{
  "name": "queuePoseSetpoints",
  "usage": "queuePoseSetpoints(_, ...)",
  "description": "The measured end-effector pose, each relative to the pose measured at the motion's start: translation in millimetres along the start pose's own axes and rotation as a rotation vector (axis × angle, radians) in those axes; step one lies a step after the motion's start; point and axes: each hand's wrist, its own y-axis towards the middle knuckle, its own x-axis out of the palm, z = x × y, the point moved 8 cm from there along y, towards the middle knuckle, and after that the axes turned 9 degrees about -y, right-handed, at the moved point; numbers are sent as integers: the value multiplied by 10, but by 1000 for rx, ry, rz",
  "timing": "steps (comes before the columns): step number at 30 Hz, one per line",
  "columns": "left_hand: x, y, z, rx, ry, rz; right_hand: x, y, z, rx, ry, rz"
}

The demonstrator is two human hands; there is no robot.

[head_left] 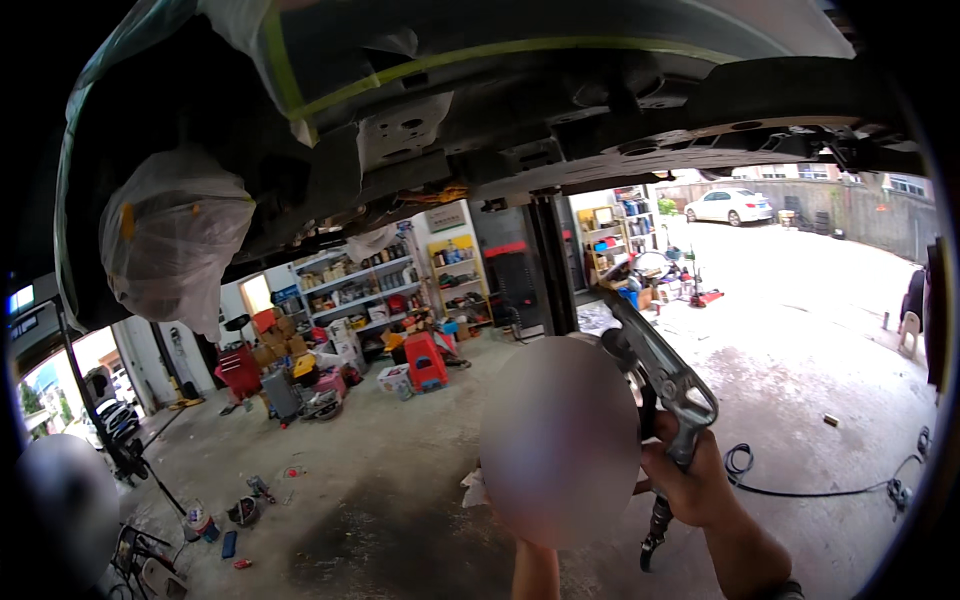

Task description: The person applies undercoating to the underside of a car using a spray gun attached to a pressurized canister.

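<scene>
My right hand (690, 480) grips the handle of a grey metal spray gun (665, 370), with a hose fitting (655, 530) hanging below it. My left forearm (535, 570) rises from the lower edge; that hand is hidden by a blurred oval over the middle front, beside the gun, so its fingers and what they hold cannot be made out. A scrap of pale material (474, 488) shows at the oval's left edge. Overhead is the dark underbody of a raised vehicle (520, 150), with green masking tape (420, 60) and a plastic-wrapped wheel (175, 240) at the left.
A black lift post (550, 260) stands ahead. Behind are cluttered shelves (355, 290), boxes and a red stool (424, 360). A black hose (800, 493) lies on the floor (400, 450) at right; tools (245, 510) lie lower left. A white car (728, 205) is parked outside.
</scene>
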Motion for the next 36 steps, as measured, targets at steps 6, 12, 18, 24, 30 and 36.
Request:
queuePoseSetpoints(6, 439, -233, 777, 171, 24, -45, 488, -161, -720, -296, -368, -141)
queuePoseSetpoints(12, 1096, -145, 1212, 277, 107, -153, 769, 142, -1341, -266, -570, -147)
queuePoseSetpoints(18, 1480, 189, 1245, 147, -147, -206, 996, 436, -2023, -217, -674, -83)
queuePoseSetpoints(24, 1164, 828, 559, -33, -103, -173, 808, 329, -1889, -258, -311, 269)
queuePoseSetpoints(30, 1271, 733, 522, -189, -166, -292, 1021, 151, -1849, -145, -468, 393)
queuePoseSetpoints(36, 1378, 649, 1186, -98, -85, -217, 1619, 239, -1924, -260, -709, 32)
